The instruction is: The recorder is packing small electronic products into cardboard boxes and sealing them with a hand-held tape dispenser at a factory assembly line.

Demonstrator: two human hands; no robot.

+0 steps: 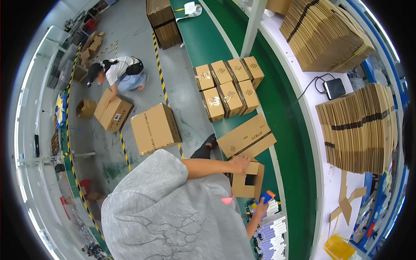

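Note:
My left hand (239, 165) is closed over the upper edge of an open cardboard box (242, 186), gripping it by a flap. The box stands on the green bench (226, 125), and a dark gap shows between its inner flaps. Beyond that hand lies a long brown carton (249, 138) with printed marks and a dark strip. Close to the box's near side, my right hand (258, 209) is wrapped round a small blue-and-orange object (266, 197), whose exact kind is unclear. Slim white and purple packages (271, 236) lie in rows under and beside that hand.
Several taped cartons (227, 86) stand together farther along the bench. Bundled flat cardboard (357, 128) fills the white shelf (312, 86) at right, near a black device (334, 89). On the floor at left sits a large carton (156, 128); a crouching person (121, 71) handles another box (113, 110).

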